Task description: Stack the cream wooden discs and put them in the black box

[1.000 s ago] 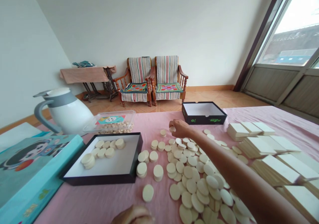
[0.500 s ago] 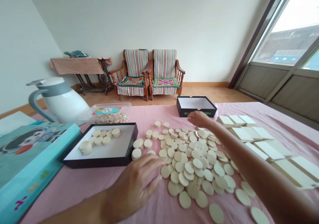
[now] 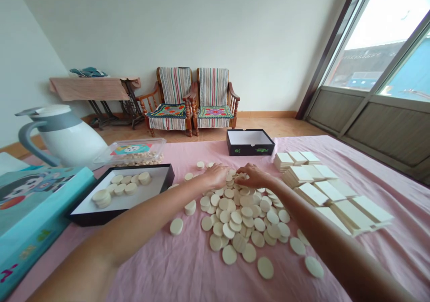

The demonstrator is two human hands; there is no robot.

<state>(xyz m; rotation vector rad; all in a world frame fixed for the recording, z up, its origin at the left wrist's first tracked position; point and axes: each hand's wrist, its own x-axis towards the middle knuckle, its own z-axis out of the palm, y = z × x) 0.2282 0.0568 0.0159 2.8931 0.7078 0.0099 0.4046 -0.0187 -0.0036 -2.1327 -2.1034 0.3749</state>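
A loose heap of pale round wooden discs (image 3: pixel 247 212) covers the middle of the pink cloth. At the far edge of the heap is my left hand (image 3: pixel 216 176), its fingers bent together and partly hidden behind the hand. Whatever it holds cannot be made out. Close on its right, my right hand (image 3: pixel 253 176) has thumb and fingers closed around wooden discs at the same edge. Short stacks of discs (image 3: pixel 190 207) stand left of the heap, partly behind my left forearm. More stacks sit in a black box lid with a white inside (image 3: pixel 117 216).
A second black box (image 3: pixel 250 149) stands at the back. Right of the heap lie stacked rectangular wooden pieces (image 3: pixel 311 192). On the left are a white and grey jug (image 3: pixel 72 136), a clear plastic container (image 3: pixel 132 152) of small pieces and a turquoise box (image 3: pixel 47 208).
My left hand has moved forward from the heap's near left side to its far edge. My right hand has drawn back from the rear black box to the discs. The view has shifted right.
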